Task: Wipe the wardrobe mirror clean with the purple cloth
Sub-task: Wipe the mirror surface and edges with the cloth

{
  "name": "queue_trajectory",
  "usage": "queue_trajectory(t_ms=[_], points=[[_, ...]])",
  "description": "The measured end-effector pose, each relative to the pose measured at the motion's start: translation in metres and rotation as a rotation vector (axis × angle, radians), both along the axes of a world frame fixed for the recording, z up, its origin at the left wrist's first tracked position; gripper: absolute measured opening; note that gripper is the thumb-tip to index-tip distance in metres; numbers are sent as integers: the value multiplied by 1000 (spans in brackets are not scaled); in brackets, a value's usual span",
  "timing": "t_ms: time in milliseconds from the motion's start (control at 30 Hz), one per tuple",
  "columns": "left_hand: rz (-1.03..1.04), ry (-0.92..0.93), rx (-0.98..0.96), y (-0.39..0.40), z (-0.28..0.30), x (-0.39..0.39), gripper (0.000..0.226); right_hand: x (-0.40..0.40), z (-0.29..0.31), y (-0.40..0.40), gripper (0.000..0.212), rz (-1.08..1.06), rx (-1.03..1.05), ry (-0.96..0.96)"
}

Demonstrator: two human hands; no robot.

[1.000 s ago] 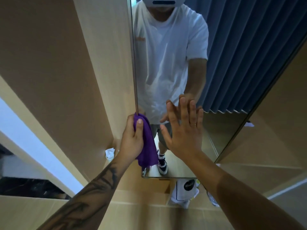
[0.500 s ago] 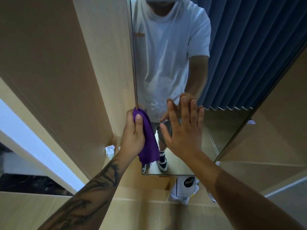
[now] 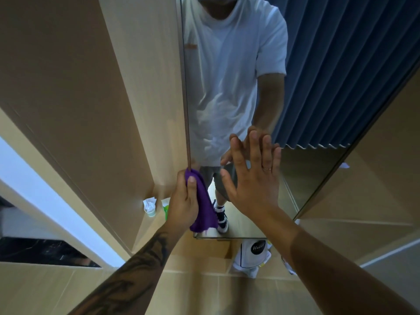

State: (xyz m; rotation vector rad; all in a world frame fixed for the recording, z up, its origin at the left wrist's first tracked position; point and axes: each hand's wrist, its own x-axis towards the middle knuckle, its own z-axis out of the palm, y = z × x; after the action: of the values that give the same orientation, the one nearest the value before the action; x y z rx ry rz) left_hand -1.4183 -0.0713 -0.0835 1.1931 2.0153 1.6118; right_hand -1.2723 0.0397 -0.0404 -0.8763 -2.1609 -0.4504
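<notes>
Left hand (image 3: 184,203) grips the bunched purple cloth (image 3: 203,210), thumb on top, pressed at the left edge of the wardrobe mirror (image 3: 318,87), low down, above the bottom left corner. Right hand (image 3: 252,178) lies flat with fingers spread on the glass just beside the cloth, holding nothing.

Judgement: step in hand is the edge strip. Run the cloth along the frame line, overlapping passes inward. The braced palm will likely leave prints; wipe that patch last. A flatter cloth would cover more glass.
</notes>
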Motion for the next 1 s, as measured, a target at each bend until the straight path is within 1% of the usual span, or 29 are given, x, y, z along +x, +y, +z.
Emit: queue_trajectory(t_ms=[167, 267, 300, 367, 433, 500, 533, 600, 733, 800, 867, 933, 1000], points=[[61, 102, 255, 14, 83, -4, 28, 2, 0, -1, 79, 5, -9, -10], [48, 118, 334, 18, 110, -7, 23, -1, -2, -4, 81, -3, -32, 20], [39, 110, 328, 19, 106, -6, 22, -3, -3, -4, 81, -11, -34, 25], [21, 82, 274, 16, 77, -5, 23, -5, -5, -4, 81, -23, -33, 27], [2, 51, 172, 9, 33, -3, 23, -7, -9, -4, 78, -27, -43, 28], [-15, 31, 78, 2, 6, 0, 18, -7, -16, -6, 78, -32, -52, 14], [-10, 36, 61, 1, 5, -1, 18, -5, -21, -6, 78, -30, -50, -5], [22, 57, 79, 3, 23, -3, 21, 1, -32, -5, 80, -21, -40, -51], [44, 108, 240, 12, 89, -10, 19, 10, -48, -7, 86, -19, -71, -109], [42, 109, 291, 17, 100, -10, 19, 10, -51, -12, 90, -16, -107, -118], [62, 77, 286, 19, 84, -5, 21, 9, -53, -17, 93, -12, -139, -102], [85, 35, 222, 16, 45, 2, 21, 8, -54, -20, 93, -15, -163, -91], [65, 3, 120, 10, 3, 5, 20, 8, -53, -21, 90, -22, -178, -93]])
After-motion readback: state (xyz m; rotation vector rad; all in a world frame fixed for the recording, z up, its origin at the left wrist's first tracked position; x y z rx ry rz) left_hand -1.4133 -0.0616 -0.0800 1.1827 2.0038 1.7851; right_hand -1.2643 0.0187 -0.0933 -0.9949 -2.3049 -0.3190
